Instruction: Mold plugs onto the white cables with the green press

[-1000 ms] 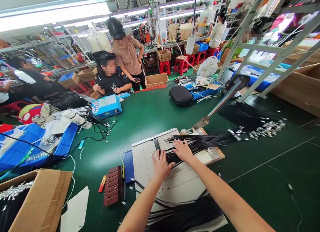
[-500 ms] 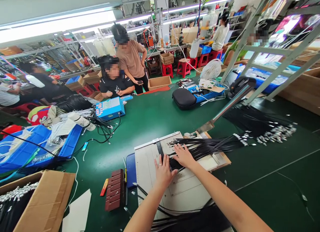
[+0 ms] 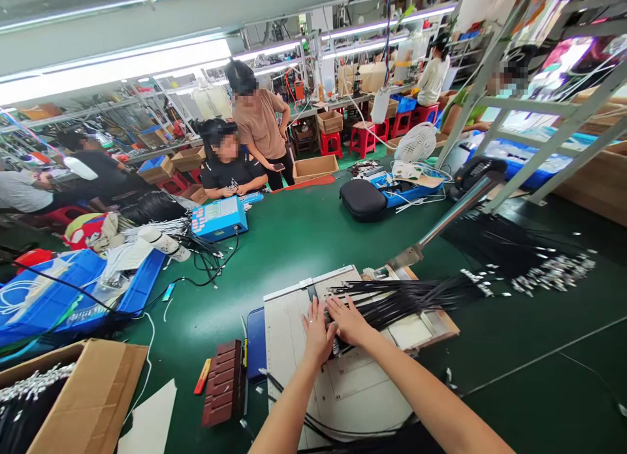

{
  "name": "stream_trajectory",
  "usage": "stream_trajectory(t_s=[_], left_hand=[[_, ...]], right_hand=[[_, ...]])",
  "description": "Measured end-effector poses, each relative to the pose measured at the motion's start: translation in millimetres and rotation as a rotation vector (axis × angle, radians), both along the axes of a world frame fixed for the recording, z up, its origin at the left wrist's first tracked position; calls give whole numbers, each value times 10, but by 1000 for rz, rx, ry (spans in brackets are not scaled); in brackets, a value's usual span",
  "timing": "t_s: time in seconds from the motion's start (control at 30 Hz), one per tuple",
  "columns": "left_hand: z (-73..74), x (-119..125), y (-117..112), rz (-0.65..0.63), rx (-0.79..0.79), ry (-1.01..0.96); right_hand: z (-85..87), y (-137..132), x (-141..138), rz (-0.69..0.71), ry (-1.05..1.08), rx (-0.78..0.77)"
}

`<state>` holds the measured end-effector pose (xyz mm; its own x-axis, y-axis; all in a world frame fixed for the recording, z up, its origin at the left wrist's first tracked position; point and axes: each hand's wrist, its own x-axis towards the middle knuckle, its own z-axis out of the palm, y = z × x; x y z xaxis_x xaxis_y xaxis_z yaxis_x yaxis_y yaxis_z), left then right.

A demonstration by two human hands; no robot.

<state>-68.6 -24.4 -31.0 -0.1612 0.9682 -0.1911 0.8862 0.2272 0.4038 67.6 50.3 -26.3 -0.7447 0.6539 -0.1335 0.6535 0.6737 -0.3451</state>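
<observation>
My left hand [image 3: 317,333] and my right hand [image 3: 349,320] press side by side on the near ends of a bundle of black cables [image 3: 401,300]. The bundle lies across a white gridded paper trimmer board [image 3: 289,330], next to its dark clamp bar [image 3: 310,292]. The far cable ends fan out towards the right. The trimmer's long steel arm [image 3: 448,222] rises up and to the right from the board's back edge. Further right, a heap of black cables with silver terminals [image 3: 553,274] lies on the green bench.
A maroon stepped block [image 3: 224,383] and a blue pad [image 3: 255,344] lie left of the board. A cardboard box of cables [image 3: 73,392] and a blue crate [image 3: 63,294] sit at left. Several co-workers stand or sit beyond a blue device [image 3: 219,219].
My left hand has moved right and now sits closer to my right hand on the cable ends. The whole view has drifted slightly, with the board lower in the picture.
</observation>
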Motion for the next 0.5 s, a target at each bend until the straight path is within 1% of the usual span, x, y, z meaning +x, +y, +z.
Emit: stream_trajectory(t_s=[0.1,0.17,0.2,0.23,0.27,0.3,0.33,0.37,0.4,0.43,0.47,0.5], left_hand=[[124,59,155,-81,-58,25],[146,102,182,-119,-82,53],[135,121,170,-124,-80,68],[115,138,144,-122,-73,80],[91,154,110,-116,-63,91],[69,168,72,-108,-55,98],[53,180,35,-100,-52,103],[46,192,2,-92,-52,108],[48,202,-25,-85,-54,113],[59,210,-45,-79,-55,122],[77,216,-59,-75,-51,136],[97,220,-68,-79,-49,149]], right_hand=[[-3,103,218,-199,-35,41],[17,164,358,-304,-63,59],[59,186,405,-333,-68,64],[136,203,431,-360,-39,66],[257,212,434,-389,38,61],[426,212,419,-416,171,43],[640,201,392,-433,358,3],[890,175,365,-432,594,-53],[1163,133,351,-382,842,-134],[1440,72,358,-304,1087,-219],[1702,-7,393,-206,1312,-272],[1933,-105,457,-114,1470,-308]])
